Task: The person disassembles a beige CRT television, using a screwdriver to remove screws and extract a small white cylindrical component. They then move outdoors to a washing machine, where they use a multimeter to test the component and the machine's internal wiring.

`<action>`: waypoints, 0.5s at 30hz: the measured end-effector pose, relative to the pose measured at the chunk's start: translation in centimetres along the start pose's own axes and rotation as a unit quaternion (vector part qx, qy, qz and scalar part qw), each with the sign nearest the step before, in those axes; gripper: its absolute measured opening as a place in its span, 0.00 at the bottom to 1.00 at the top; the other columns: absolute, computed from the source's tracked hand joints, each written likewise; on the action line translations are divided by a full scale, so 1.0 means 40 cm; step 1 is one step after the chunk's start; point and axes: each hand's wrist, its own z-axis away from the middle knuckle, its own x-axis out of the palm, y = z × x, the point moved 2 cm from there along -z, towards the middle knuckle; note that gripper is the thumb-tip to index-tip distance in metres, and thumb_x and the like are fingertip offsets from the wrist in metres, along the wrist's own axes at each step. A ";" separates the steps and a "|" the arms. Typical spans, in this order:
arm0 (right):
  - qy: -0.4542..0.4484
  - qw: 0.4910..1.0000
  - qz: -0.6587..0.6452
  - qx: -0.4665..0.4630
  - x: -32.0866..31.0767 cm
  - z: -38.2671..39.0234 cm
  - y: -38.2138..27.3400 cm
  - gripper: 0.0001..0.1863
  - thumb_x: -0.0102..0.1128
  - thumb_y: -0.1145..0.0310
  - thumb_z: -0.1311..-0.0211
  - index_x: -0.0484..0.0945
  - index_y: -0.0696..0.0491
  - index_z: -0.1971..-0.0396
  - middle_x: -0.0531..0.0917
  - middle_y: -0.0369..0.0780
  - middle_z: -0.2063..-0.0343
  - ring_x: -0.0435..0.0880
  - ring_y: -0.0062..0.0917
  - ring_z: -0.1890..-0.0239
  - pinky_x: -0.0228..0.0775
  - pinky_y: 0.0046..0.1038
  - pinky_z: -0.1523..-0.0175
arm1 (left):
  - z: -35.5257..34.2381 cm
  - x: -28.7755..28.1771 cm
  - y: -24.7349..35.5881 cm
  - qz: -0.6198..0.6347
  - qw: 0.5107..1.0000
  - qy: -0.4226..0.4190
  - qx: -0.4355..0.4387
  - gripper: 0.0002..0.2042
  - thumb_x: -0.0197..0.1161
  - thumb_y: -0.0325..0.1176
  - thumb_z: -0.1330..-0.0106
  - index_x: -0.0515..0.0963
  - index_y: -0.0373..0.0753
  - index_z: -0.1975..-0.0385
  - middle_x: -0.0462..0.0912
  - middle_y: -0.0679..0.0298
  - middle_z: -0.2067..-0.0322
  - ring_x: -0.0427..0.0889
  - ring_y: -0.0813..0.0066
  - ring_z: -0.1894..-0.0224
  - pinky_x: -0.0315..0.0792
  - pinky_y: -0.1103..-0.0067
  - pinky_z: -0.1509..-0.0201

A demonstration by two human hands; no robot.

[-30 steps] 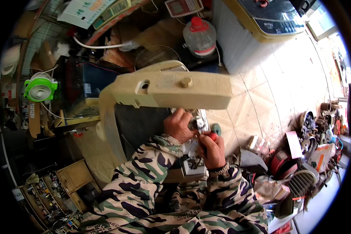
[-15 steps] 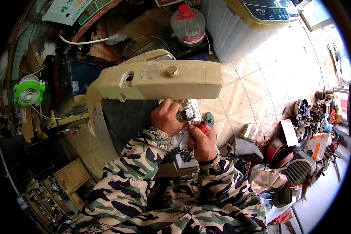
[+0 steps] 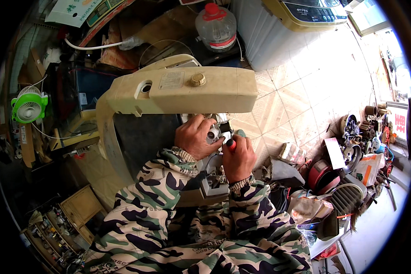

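Observation:
My left hand has its fingers closed round a small metal part with a round silvery piece and a dark block. Close beside it, my right hand grips a red-handled tool, which looks like a screwdriver. Its tip is hidden, so I cannot tell what it touches. Both hands are just in front of the beige arm of a large machine, over the opened area under its end. A grey metal piece and thin wires lie close below my hands.
A dark panel lies left of my hands. Scrap parts and bags, with a red round piece, are heaped on the right floor. A plastic jug stands behind, beside a washing machine. A green fan is far left.
The metal part in my left hand is turned, showing its round piece and dark block. My right hand and the red-handled tool have tilted more upright. The whole view has shifted slightly.

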 end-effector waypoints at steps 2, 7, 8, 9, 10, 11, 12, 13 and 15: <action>0.001 1.000 0.014 0.006 0.014 -0.010 0.012 0.14 0.69 0.67 0.50 0.76 0.54 0.66 0.77 0.45 0.71 0.79 0.45 0.71 0.71 0.42 0.68 | -0.004 -0.002 0.000 -0.005 1.000 -0.021 -0.006 0.22 0.79 0.43 0.55 0.80 0.42 0.62 0.78 0.62 0.68 0.83 0.59 0.66 0.79 0.67 0.63; 0.001 0.998 0.064 0.021 0.038 -0.016 0.020 0.13 0.69 0.67 0.51 0.72 0.53 0.72 0.76 0.44 0.72 0.79 0.45 0.72 0.71 0.43 0.69 | 0.000 0.011 -0.003 -0.013 0.999 -0.049 -0.014 0.22 0.76 0.49 0.53 0.77 0.41 0.68 0.77 0.61 0.69 0.82 0.58 0.66 0.78 0.66 0.64; -0.001 0.997 0.071 0.019 0.046 -0.014 0.025 0.13 0.68 0.66 0.51 0.72 0.53 0.72 0.76 0.43 0.73 0.79 0.45 0.72 0.71 0.43 0.69 | 0.003 0.016 -0.008 -0.017 0.998 -0.053 -0.016 0.22 0.76 0.49 0.54 0.77 0.41 0.67 0.77 0.61 0.69 0.82 0.59 0.66 0.78 0.66 0.64; -0.003 0.997 0.079 0.018 0.054 -0.011 0.033 0.13 0.68 0.66 0.51 0.72 0.53 0.73 0.76 0.43 0.73 0.79 0.45 0.72 0.70 0.43 0.69 | 0.007 0.023 -0.014 -0.021 0.998 -0.057 -0.018 0.22 0.76 0.48 0.55 0.77 0.41 0.67 0.77 0.61 0.69 0.82 0.59 0.65 0.78 0.66 0.64; -0.005 0.996 0.087 0.018 0.057 -0.010 0.038 0.13 0.68 0.66 0.51 0.72 0.53 0.73 0.76 0.43 0.74 0.79 0.45 0.72 0.70 0.43 0.69 | 0.008 0.030 -0.018 -0.025 0.998 -0.062 -0.019 0.22 0.77 0.48 0.56 0.78 0.41 0.67 0.77 0.61 0.68 0.83 0.59 0.64 0.78 0.65 0.64; -0.010 0.996 0.092 0.020 0.056 -0.012 0.040 0.12 0.67 0.65 0.50 0.72 0.53 0.74 0.76 0.43 0.74 0.79 0.46 0.72 0.70 0.43 0.69 | 0.005 0.035 -0.014 -0.023 0.998 -0.054 -0.007 0.22 0.76 0.47 0.55 0.76 0.40 0.68 0.76 0.61 0.69 0.82 0.58 0.64 0.78 0.65 0.63; -0.015 0.995 0.097 0.023 0.055 -0.015 0.042 0.12 0.67 0.65 0.50 0.72 0.53 0.74 0.76 0.44 0.74 0.79 0.46 0.72 0.70 0.43 0.69 | 0.002 0.039 -0.016 -0.028 0.997 -0.066 -0.006 0.22 0.76 0.48 0.54 0.76 0.40 0.68 0.77 0.60 0.69 0.82 0.58 0.64 0.78 0.64 0.62; -0.020 0.995 0.098 0.026 0.054 -0.017 0.043 0.12 0.66 0.65 0.50 0.72 0.53 0.75 0.77 0.44 0.75 0.79 0.46 0.72 0.70 0.43 0.69 | 0.000 0.040 -0.016 -0.038 0.996 -0.078 -0.004 0.22 0.76 0.48 0.54 0.75 0.40 0.68 0.77 0.60 0.69 0.82 0.58 0.63 0.78 0.64 0.62; -0.030 0.994 0.096 0.044 0.055 -0.025 0.038 0.13 0.67 0.64 0.51 0.73 0.54 0.76 0.78 0.45 0.76 0.80 0.47 0.72 0.70 0.44 0.68 | -0.004 0.038 -0.014 -0.048 0.993 -0.110 -0.012 0.22 0.75 0.48 0.52 0.75 0.39 0.68 0.77 0.58 0.68 0.83 0.57 0.62 0.77 0.64 0.60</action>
